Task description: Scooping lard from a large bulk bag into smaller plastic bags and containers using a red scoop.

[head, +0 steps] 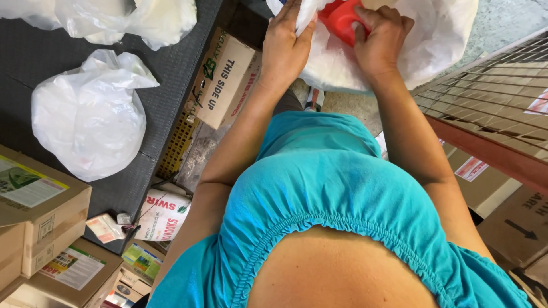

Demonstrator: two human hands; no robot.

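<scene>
One red plastic object (pixel 338 20) is held at the top of the view, partly wrapped in a large white plastic bag (pixel 434 40). The right hand (pixel 381 41) is closed on the red object, its fingers (pixel 365 23) curled over it. The left hand (pixel 283 43) is clenched on a fold of the bag just beside it. On the dark tabletop (pixel 171 68) one knotted white bag (pixel 88 117) is seen near its front edge, and more white bags (pixel 114 17) lie at its far edge. One cardboard box (pixel 222 80) leans against the tabletop's right edge.
</scene>
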